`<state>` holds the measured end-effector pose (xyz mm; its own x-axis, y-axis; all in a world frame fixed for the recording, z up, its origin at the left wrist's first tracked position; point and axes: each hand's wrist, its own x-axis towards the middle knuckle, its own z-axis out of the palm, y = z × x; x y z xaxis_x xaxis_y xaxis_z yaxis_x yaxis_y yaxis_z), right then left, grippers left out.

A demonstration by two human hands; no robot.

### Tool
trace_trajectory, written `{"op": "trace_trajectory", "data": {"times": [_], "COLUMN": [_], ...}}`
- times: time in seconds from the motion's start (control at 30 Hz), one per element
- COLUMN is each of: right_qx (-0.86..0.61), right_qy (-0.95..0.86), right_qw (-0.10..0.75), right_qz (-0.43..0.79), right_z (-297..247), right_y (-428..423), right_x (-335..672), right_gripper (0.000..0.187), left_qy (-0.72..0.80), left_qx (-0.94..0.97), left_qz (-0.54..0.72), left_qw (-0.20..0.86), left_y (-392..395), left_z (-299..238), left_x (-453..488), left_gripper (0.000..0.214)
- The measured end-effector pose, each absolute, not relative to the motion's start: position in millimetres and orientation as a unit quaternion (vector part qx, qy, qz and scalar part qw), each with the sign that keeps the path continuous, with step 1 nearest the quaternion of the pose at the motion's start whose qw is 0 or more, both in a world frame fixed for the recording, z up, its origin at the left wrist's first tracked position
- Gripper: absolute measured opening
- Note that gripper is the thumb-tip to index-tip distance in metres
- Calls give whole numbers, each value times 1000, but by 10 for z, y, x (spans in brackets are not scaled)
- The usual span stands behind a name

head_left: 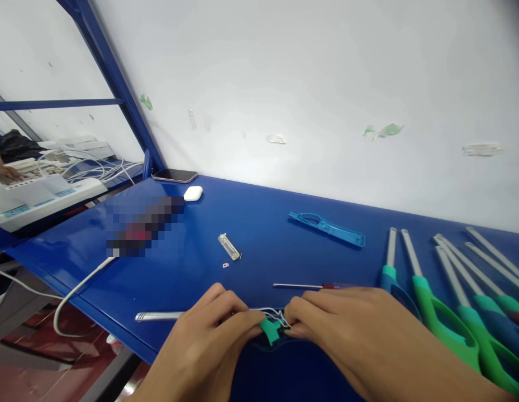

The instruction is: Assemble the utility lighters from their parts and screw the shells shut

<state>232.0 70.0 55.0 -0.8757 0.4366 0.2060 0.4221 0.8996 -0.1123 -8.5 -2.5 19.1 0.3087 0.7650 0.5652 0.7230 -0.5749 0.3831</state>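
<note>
Low in the middle, both hands work at an opened dark blue handle [267,347], with a silver metal rod [158,316] sticking out to the left. Inside it lies a small green plastic piece [271,330], pinched at its left side by the closed fingers of my left hand [213,335]. White wires [272,312] loop just above this piece. My right hand [330,321] has its fingers closed at the right end of the wires; its fingertips hide what they grip. Behind the right hand is a screwdriver [299,286], its red handle partly covered.
Several rod tools with green handles [446,321] lie at right. A light blue handle shell [326,226], a small cream part [229,247] and a tiny pink piece [225,265] are farther back. A phone [175,176], white case [193,194] and cable [75,290] are left.
</note>
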Motion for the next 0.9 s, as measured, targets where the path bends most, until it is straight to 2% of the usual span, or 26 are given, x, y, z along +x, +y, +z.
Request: {"op": "trace_trajectory", "data": {"times": [0.13,0.5,0.67,0.9], "right_qx": [-224,-204,-203,-154], "right_qy": [-966,-963,-959,-959], "right_qw": [120,145,164,236], "right_qz": [54,98,112,29], "right_z": [575,598,613,601], "right_y": [714,730,737,772], "right_x": [2321,2345,2348,2326], "right_gripper": [28,24,33,46], "left_qy": [450,449,447,458], "left_qx": [807,801,800,801], "left_qz": [381,396,401,377], "left_qw": [36,20,-5,-78], "left_y": [1,15,20,66], "left_z": [191,150,186,225], "left_x": [-72,-87,-74,-57], "left_gripper": [40,30,27,24]}}
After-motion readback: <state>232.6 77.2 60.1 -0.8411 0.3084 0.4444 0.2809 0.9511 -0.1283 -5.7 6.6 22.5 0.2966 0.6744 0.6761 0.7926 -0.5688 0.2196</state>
